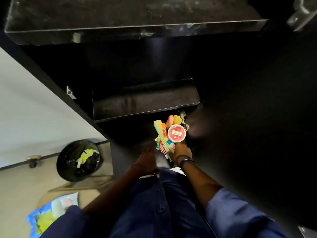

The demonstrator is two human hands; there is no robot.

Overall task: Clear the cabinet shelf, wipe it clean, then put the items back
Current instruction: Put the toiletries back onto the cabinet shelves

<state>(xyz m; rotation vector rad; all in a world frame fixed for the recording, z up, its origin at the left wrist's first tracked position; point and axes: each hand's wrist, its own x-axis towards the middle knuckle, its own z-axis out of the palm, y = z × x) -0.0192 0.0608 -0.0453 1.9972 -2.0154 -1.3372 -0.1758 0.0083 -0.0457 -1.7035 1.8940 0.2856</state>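
Deep in the black cabinet lies a pile of small toiletries: a round pink tub (176, 133), a pale green comb (159, 133), a yellow sponge (177, 119), small orange tubes (163, 128) and a small white-and-blue bottle (171, 144). My right hand (182, 151), with bracelets on the wrist, is at the pile's near edge, its fingers curled at the small bottle and the comb's end. To the left of the pile my left hand (147, 158) is low, dark and blurred, so its fingers are unclear. The lower shelf (145, 100) and upper shelf (133, 30) are bare.
A black bin (79, 160) with yellow-green scraps stands on the floor left of the cabinet. A blue and green packet (51, 213) lies on the floor by my left sleeve. The white wall (25, 109) runs along the left, and the cabinet's dark right side looms close.
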